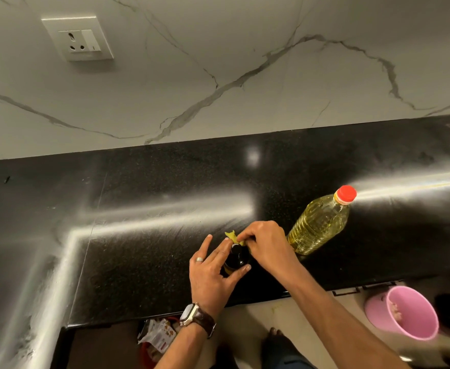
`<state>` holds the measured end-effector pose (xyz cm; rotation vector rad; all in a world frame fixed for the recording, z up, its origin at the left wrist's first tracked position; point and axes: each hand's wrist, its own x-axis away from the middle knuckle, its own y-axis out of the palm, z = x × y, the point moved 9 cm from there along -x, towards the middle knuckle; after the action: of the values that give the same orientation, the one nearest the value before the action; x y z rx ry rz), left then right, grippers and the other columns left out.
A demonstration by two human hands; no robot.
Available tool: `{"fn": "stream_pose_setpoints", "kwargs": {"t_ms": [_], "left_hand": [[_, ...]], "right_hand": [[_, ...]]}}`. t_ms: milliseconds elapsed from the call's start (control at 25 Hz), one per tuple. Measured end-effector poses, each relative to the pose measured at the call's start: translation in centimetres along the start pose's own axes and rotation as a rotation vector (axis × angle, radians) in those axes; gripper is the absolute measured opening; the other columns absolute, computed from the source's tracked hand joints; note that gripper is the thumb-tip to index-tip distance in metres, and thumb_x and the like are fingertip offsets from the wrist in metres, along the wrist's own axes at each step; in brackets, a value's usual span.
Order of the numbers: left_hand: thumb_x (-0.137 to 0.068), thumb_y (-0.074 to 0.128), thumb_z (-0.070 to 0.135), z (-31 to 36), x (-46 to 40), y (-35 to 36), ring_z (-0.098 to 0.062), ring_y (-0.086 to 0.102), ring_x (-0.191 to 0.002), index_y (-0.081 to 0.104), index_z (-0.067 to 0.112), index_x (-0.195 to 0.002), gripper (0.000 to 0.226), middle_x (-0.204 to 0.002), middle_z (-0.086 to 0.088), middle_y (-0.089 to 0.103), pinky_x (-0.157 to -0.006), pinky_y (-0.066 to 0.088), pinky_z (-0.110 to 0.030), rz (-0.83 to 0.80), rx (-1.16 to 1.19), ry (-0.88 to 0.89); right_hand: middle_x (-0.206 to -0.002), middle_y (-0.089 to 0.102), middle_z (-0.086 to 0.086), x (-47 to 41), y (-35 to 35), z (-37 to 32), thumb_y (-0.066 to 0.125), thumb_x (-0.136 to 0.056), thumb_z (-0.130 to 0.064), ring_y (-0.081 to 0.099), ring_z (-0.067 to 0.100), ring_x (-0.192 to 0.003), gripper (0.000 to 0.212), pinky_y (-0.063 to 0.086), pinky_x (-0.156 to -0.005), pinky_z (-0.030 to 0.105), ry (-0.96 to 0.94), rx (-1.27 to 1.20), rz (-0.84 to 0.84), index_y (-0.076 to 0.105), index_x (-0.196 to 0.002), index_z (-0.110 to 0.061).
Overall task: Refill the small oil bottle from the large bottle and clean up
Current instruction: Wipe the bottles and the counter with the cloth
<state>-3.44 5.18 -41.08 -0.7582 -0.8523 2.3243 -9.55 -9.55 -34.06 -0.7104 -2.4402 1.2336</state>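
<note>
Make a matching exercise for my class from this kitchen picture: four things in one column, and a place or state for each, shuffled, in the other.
Things:
1. large bottle
2. small bottle
3. pink bucket
4. wall socket

Places or states:
A. on the floor, beyond the counter edge
B. held by the left hand, dark glass
C. set in the marble wall, upper left
D. standing on the black counter, red cap on

Pairs: 1-D, 2-B, 3-A, 4-C
</note>
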Motion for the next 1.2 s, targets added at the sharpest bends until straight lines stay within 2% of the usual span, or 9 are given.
{"fn": "stream_pose_setpoints", "kwargs": {"t_ms": [160,320,520,640,720,800,920,1040,1200], "left_hand": [[-0.081,0.067,0.068,0.6,0.2,0.0,-0.023,0.043,-0.149,0.065,0.033,-0.138,0.067,-0.136,0.017,0.067,-0.105,0.044,-0.045,-0.007,-0.007,-0.045],[-0.085,0.064,0.053,0.1,0.4,0.3,-0.019,0.039,-0.151,0.061,0.036,-0.142,0.06,-0.139,0.018,0.065,-0.105,0.045,-0.042,-0.042,-0.009,-0.084],[-0.098,0.065,0.028,0.3,0.3,0.9,0.001,0.049,-0.14,0.072,0.033,-0.125,0.028,-0.135,0.022,0.066,-0.122,0.034,-0.039,-0.031,0.055,0.015],[-0.097,0.064,0.027,0.2,-0.1,0.8,0.004,0.062,-0.119,0.077,0.028,-0.108,0.017,-0.102,0.017,0.077,-0.125,0.029,-0.034,-0.011,0.02,0.042],[-0.089,0.066,0.034,-0.4,-0.2,0.8,-0.009,0.068,-0.117,0.078,0.023,-0.089,0.017,-0.081,0.011,0.076,-0.123,0.031,-0.035,-0.011,0.012,0.013],[-0.081,0.074,0.044,-0.6,-0.1,0.5,-0.02,0.064,-0.127,0.077,0.022,-0.083,0.022,-0.083,0.01,0.076,-0.117,0.039,-0.037,0.004,0.062,-0.03],[-0.075,0.081,0.06,-0.2,0.0,0.2,-0.025,0.053,-0.14,0.079,0.027,-0.097,0.039,-0.106,0.012,0.077,-0.11,0.046,-0.045,0.004,0.096,-0.068],[-0.075,0.08,0.065,0.1,0.0,0.0,-0.022,0.046,-0.144,0.077,0.033,-0.112,0.05,-0.117,0.016,0.075,-0.108,0.047,-0.052,-0.014,0.079,-0.078],[-0.075,0.078,0.066,0.7,0.2,-0.7,-0.024,0.044,-0.146,0.067,0.036,-0.133,0.066,-0.128,0.017,0.071,-0.101,0.05,-0.058,0.004,0.082,-0.089]], "right_hand": [[-0.103,0.077,-0.007,3.7,-0.1,0.4,0.071,-0.092,-0.009,0.072,0.009,-0.095,0.022,0.059,-0.091,0.032,0.09,-0.036,0.115,0.079,-0.105,-0.024],[-0.088,0.069,-0.012,6.4,1.4,-0.6,0.081,-0.086,-0.012,0.071,0.005,-0.085,0.029,0.061,-0.077,0.026,0.076,-0.16,0.128,0.058,-0.097,-0.025],[-0.089,0.071,-0.001,7.1,4.0,-7.4,0.083,-0.072,-0.004,0.068,0.014,-0.082,0.032,0.06,-0.076,0.026,-0.427,0.248,0.121,0.067,-0.096,-0.018],[-0.092,0.073,0.003,5.5,4.3,-8.6,0.083,-0.072,-0.008,0.068,0.021,-0.088,0.032,0.06,-0.081,0.032,-0.544,0.483,0.052,0.07,-0.1,-0.015],[-0.085,0.071,0.0,3.9,3.4,-9.4,0.086,-0.07,-0.014,0.067,0.019,-0.083,0.026,0.056,-0.071,0.028,-0.52,0.628,0.006,0.074,-0.092,-0.019],[-0.097,0.072,0.0,2.3,3.1,-9.8,0.075,-0.085,-0.015,0.066,0.02,-0.096,0.015,0.056,-0.073,0.03,-0.424,0.694,-0.138,0.076,-0.098,-0.021],[-0.103,0.075,0.0,-0.5,1.9,-8.0,0.067,-0.091,-0.017,0.069,0.023,-0.1,0.021,0.058,-0.084,0.035,-0.133,0.529,-0.291,0.08,-0.102,-0.028],[-0.09,0.078,-0.005,-2.7,0.8,-6.7,0.075,-0.081,-0.017,0.071,0.015,-0.09,0.015,0.059,-0.082,0.032,-0.052,0.346,-0.301,0.083,-0.087,-0.029],[-0.082,0.077,-0.008,-3.7,0.0,-3.5,0.08,-0.08,-0.014,0.072,0.009,-0.083,0.015,0.059,-0.078,0.027,0.022,0.273,-0.326,0.083,-0.084,-0.028]]}}
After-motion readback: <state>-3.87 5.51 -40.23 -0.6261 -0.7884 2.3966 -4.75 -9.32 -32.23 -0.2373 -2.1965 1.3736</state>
